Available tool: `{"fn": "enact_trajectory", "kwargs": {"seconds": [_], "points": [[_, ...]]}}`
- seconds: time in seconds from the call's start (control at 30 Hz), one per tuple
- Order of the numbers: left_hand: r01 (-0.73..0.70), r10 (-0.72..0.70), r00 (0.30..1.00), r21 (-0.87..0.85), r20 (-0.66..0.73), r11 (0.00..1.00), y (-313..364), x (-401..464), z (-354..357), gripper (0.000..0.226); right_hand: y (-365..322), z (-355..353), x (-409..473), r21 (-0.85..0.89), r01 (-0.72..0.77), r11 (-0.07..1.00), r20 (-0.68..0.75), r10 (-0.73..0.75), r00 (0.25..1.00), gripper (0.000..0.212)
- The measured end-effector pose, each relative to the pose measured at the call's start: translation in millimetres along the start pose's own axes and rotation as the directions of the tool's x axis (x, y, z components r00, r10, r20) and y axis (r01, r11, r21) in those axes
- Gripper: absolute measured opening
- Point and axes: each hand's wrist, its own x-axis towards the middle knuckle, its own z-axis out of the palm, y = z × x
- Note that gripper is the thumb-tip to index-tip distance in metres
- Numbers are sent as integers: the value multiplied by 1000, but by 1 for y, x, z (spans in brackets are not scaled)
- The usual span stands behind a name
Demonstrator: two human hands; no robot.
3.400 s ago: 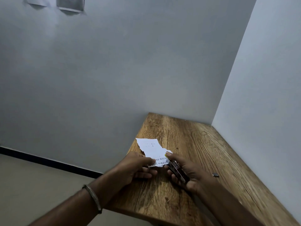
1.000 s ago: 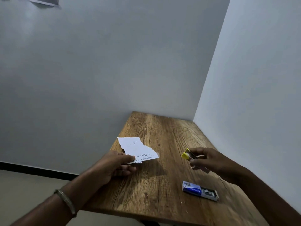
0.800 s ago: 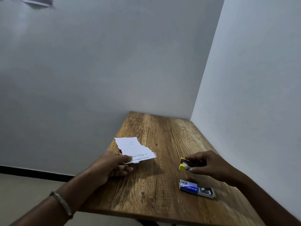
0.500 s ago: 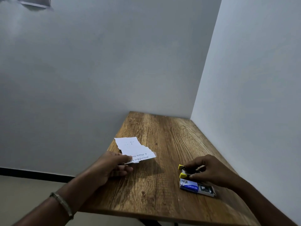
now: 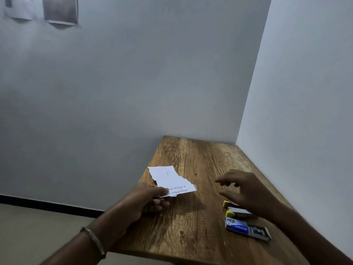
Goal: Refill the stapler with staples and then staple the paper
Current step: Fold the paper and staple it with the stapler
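Overhead, grey walls (image 5: 133,83) are meeting in a corner at upper right, and two sheets (image 5: 60,10) are hanging at upper left. Lower right, a wooden table (image 5: 191,226) is filling the frame. The left hand (image 5: 147,199) is pinching a torn paper (image 5: 170,180) by its near edge, over the table's left edge. The right hand (image 5: 246,192) is hovering with fingers spread, gripping nothing, just above the yellow-tipped stapler (image 5: 236,210). Touching or just beside it, nearer the camera, a blue staple box (image 5: 246,228) is lying slid half open; its contents are unclear.
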Motion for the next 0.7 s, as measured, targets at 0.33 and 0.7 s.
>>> {"fn": "enact_trajectory", "kwargs": {"seconds": [0.33,0.7], "points": [[65,-66,996,32,59,997,6,-4,-3,22,-61,64,49,-455,328,828,150,-291,945,23],[-248,606,766,771,-214,586,-9,-21,-22,26,-68,87,47,-416,294,860,132,-263,956,17]]}}
